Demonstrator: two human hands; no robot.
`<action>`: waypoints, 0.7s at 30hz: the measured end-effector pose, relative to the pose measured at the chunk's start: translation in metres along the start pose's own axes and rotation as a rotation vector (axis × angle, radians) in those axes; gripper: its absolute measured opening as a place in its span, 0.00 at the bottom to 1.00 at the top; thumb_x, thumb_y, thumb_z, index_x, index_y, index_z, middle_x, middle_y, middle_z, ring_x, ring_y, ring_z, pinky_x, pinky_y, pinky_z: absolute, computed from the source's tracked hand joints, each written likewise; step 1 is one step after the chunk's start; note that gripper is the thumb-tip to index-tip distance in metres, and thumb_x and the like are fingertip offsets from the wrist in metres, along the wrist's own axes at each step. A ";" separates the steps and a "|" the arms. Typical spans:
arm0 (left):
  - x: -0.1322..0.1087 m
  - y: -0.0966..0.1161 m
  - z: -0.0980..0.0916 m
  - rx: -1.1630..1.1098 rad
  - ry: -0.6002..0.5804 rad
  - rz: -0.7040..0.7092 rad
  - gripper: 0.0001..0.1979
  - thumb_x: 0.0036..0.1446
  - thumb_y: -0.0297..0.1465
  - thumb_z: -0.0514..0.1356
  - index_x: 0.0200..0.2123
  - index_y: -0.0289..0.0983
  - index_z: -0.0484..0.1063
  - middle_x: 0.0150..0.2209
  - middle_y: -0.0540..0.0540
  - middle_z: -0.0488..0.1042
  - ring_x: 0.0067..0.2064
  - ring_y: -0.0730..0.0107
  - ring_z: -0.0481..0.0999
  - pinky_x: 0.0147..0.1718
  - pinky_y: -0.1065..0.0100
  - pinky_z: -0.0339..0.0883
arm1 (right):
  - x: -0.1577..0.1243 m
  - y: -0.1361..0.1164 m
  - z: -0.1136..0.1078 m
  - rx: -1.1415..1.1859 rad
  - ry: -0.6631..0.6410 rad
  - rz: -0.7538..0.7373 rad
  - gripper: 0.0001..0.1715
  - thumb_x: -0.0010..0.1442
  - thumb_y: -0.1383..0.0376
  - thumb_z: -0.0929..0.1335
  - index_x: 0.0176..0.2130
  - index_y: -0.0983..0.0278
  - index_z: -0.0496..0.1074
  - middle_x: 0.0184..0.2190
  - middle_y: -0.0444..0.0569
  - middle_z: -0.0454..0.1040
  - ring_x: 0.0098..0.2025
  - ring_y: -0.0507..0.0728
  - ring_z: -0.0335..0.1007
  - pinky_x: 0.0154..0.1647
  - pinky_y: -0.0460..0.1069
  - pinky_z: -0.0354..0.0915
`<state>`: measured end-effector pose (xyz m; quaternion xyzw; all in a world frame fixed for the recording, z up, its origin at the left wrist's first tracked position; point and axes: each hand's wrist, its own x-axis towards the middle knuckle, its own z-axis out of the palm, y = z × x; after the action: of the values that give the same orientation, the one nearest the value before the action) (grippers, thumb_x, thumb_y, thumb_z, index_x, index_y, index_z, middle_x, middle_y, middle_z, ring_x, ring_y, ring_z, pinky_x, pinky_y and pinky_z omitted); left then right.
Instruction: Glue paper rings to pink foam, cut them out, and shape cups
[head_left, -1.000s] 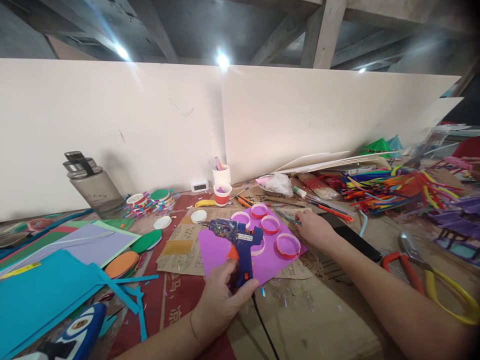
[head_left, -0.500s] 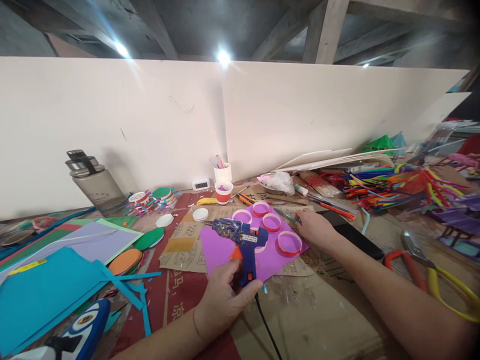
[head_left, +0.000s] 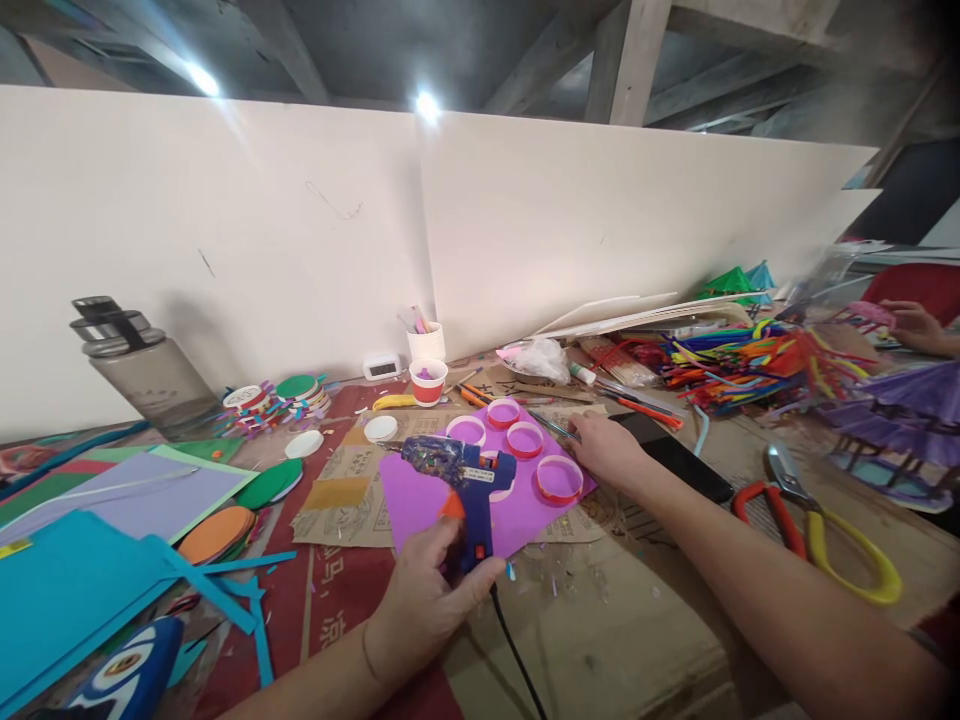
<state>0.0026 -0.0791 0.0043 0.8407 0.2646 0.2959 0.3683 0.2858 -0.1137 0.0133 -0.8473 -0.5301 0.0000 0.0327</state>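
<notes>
Left fingers [head_left: 478, 588] still gripping glue gun [head_left: 475, 512], right fingers [head_left: 591, 432] at slim tool [head_left: 553, 426], grip unclear, co-worker's hand [head_left: 916, 326] now in fuller view

Craft workshop (glue gun [head_left: 480, 492], scissors [head_left: 789, 476], concrete beams [head_left: 639, 65]).

Single view, from the camera worn on my head, facing forward and down over the worktable [head_left: 615, 640]. The near field lies at 6 o'clock, where my left hand [head_left: 426, 600] is close below the lens, its forearm [head_left: 315, 685] entering from 7 o'clock. My right hand [head_left: 604, 450] lies somewhat farther off, toward 4 o'clock. Beyond the table, from 10 to 2 o'clock, a white panel [head_left: 540, 220] faces me; above it, at 12, the ceiling [head_left: 390, 45] shows.
</notes>
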 end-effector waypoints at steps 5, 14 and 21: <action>0.000 0.000 0.001 0.022 -0.008 0.010 0.15 0.52 0.42 0.59 0.24 0.36 0.67 0.21 0.51 0.65 0.23 0.75 0.61 0.22 0.73 0.58 | -0.001 -0.001 -0.004 -0.011 0.023 0.002 0.12 0.61 0.65 0.61 0.42 0.66 0.69 0.44 0.56 0.72 0.46 0.59 0.69 0.40 0.49 0.59; -0.002 0.005 0.002 -0.067 -0.019 0.003 0.16 0.51 0.43 0.60 0.27 0.35 0.70 0.21 0.49 0.65 0.24 0.74 0.61 0.23 0.73 0.58 | -0.003 0.003 -0.001 -0.031 -0.003 -0.017 0.12 0.61 0.64 0.61 0.41 0.68 0.69 0.42 0.58 0.72 0.44 0.60 0.70 0.39 0.50 0.60; -0.004 0.005 0.005 -0.097 -0.027 -0.004 0.16 0.50 0.43 0.62 0.26 0.34 0.69 0.21 0.51 0.64 0.23 0.76 0.59 0.21 0.73 0.54 | 0.002 0.008 0.007 -0.045 -0.022 -0.035 0.13 0.62 0.63 0.60 0.41 0.68 0.69 0.41 0.60 0.72 0.44 0.62 0.71 0.39 0.51 0.61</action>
<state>0.0043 -0.0866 0.0041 0.8253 0.2465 0.2962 0.4127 0.2933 -0.1153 0.0058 -0.8385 -0.5449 -0.0034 0.0076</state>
